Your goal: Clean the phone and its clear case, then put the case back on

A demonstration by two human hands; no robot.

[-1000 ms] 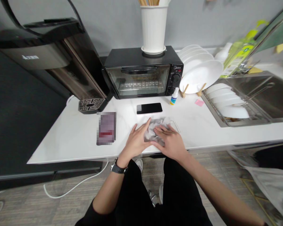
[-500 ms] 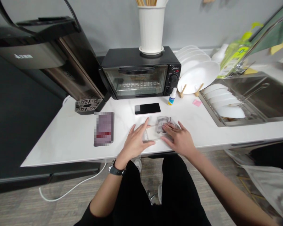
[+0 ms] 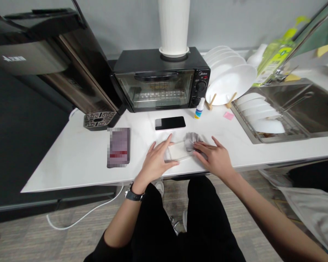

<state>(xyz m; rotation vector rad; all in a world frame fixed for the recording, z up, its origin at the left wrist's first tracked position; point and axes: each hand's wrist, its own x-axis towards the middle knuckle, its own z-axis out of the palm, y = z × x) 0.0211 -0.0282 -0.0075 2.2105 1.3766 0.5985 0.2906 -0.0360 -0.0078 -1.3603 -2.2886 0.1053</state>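
Grip, left hand (image 3: 155, 163): thumb along the near edge and index finger along the far-left edge of a clear case (image 3: 179, 151), pinching it flat against the white surface (image 3: 79, 160). Grip, right hand (image 3: 217, 158): released, palm down, fingers extended, fingertips pressing a grey cloth (image 3: 190, 139) onto the case's right end. The case lies close to the front edge of the surface, just in front of a dark phone (image 3: 170, 123).

Risks, as I judge them:
- Case is thin and glossy on a smooth top; a sideways push from the cloth could slide it out of the pinch and off the near edge.
- Cloth is bunched, so pressure lands unevenly and the thin wall may flex.
- A wide sweep to the right rear could knock over the small bottle (image 3: 199, 108), which is narrow and upright.

Materials:
- Case: transparent, rectangular, rounded corners, probably soft plastic.
- Cloth: soft, crumpled, matte.
- Surface: hard, faintly veined, polished.
- Phone: flat black glass slab with a pale rim.
- Toaster oven (image 3: 158, 82) behind: black metal, glass door.
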